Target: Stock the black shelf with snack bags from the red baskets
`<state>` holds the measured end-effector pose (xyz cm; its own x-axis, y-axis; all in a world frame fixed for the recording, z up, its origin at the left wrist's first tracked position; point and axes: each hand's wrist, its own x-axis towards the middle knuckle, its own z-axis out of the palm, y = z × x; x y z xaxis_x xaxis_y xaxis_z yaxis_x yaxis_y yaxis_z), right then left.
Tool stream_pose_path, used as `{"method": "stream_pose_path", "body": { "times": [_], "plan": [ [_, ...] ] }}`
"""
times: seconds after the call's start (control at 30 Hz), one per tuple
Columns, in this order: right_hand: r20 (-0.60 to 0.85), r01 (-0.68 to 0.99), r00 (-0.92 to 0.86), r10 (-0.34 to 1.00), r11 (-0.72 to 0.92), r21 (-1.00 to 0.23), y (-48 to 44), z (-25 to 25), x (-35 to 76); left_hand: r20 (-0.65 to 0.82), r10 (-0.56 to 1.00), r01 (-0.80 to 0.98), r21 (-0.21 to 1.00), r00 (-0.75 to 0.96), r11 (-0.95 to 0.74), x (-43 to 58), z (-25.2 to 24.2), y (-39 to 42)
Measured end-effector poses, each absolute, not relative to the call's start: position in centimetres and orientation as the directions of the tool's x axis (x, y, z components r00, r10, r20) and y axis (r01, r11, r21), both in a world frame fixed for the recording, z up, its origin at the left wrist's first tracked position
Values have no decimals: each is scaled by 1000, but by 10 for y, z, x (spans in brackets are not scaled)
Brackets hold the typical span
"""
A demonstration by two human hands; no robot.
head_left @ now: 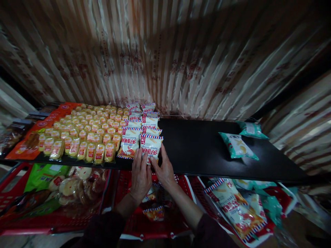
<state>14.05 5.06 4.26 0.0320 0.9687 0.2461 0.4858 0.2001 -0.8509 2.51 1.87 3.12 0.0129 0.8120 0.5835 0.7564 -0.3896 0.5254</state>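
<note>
A small white snack bag [150,146] with blue-and-red striped ends stands at the front of a row on the black shelf. My left hand [141,175] has its fingers pressed against the bag's lower left side. Around its right edge are the fingers of my right hand [164,168], with the thumb on the bag's front. Between them, the two hands hold the bag. To its left stands a matching snack bag [128,143], close to my left fingertips. More bags of the same kind are lined up in two rows behind.
Rows of small yellow packs [90,151] and orange packets [33,141] fill the shelf's left. Two teal-and-white bags [239,146] lie on the black shelf [196,148] at right. Below are red baskets [178,220] holding snacks, including a large striped bag [235,210]. A striped curtain [165,62] hangs behind.
</note>
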Motion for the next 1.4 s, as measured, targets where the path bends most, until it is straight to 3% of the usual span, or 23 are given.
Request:
{"method": "stream_pose_path", "body": {
  "times": [1.4],
  "plan": [
    [240,460,56,969,188,-868,58,44,139,607,794,778,486,27,-398,29,30,31]
  ]
}}
